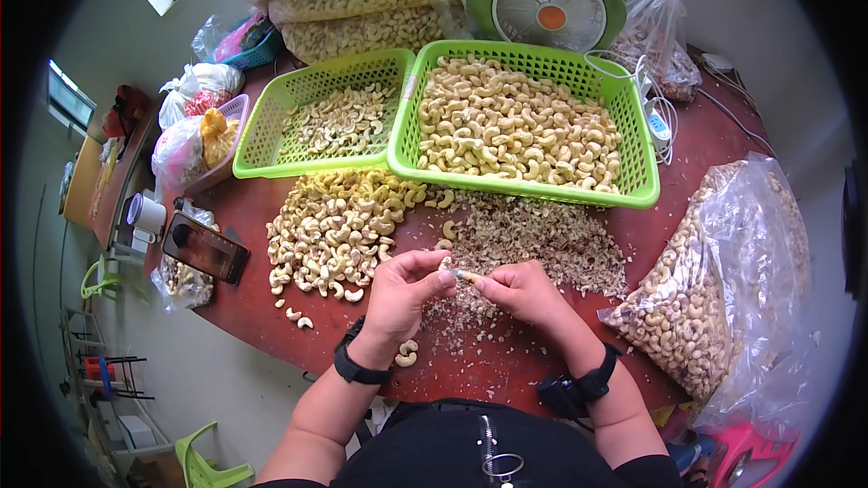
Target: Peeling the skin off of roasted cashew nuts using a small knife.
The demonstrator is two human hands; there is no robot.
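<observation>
My left hand (407, 289) pinches a cashew nut (445, 263) between thumb and forefinger. Between the fingers of my right hand (524, 292) is a small knife (469, 276) with a pale handle. Its short tip points left and meets the nut or lies right beside it; the fingers partly hide the contact. Under both hands spreads a layer of brownish skin flakes (542, 244) with nut crumbs. A heap of loose cashews (334, 230) lies to the left of the flakes. Two cashews (407, 353) rest by my left wrist.
Behind the heaps stand a green basket full of whole cashews (646, 183) and a green basket with fewer, smaller pieces (258, 140). A bag of cashews (678, 316) leans at the right. A phone (206, 247) stands left. A green fan (484, 0) and stacked nut sacks (362, 0) line the back.
</observation>
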